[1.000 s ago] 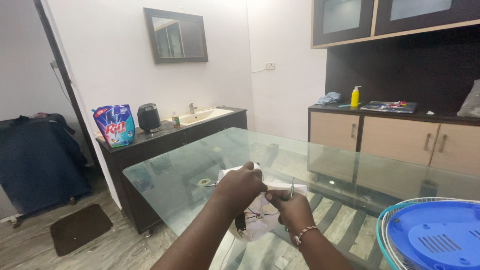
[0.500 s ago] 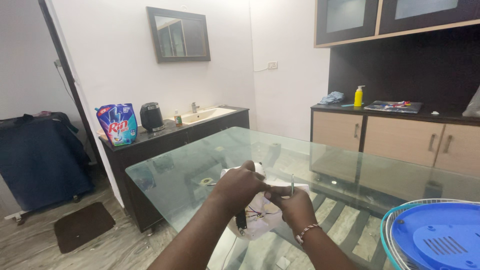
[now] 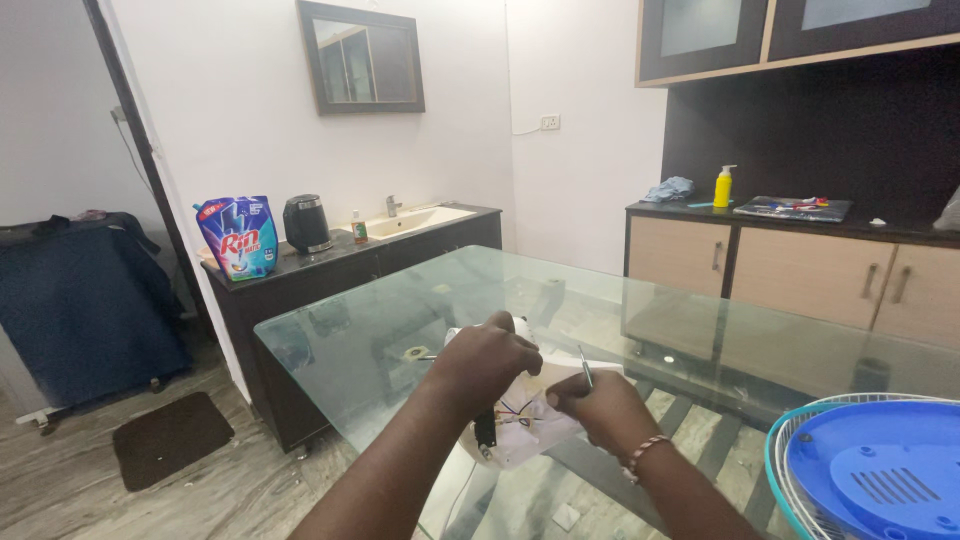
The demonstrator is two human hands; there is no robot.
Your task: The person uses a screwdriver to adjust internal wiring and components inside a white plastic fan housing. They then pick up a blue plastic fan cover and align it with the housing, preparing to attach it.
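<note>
White moulded plastic, opened to its wiring, sits under my hands on the clear glass-topped table (image 3: 700, 330): a small white plastic appliance housing (image 3: 520, 425) with red, blue and black wires (image 3: 520, 408) showing inside it. My left hand (image 3: 485, 358) is curled down over the top of the housing, fingers closed around its rounded upper part and pinning it to the glass. My right hand (image 3: 600, 405), just beside the housing, is closed in a pinch on a thin metal tool with a slender shaft (image 3: 585, 368), tip pointing up and away from the housing. I judge the shell light and stiff but brittle at its edges, and slick on glass, so the hold belongs on the solid rounded body, not the thin open rim; the fine wires look easily tugged loose and are best left untouched by the gripping fingers. To the right of the housing, at the table's near corner, lies a blue plastic fan part inside a pale wire guard (image 3: 870, 470). Beyond the housing, well apart, a dark counter carries a white basin (image 3: 415, 220), a black kettle (image 3: 306, 223) and a blue detergent pouch (image 3: 240, 236).
</note>
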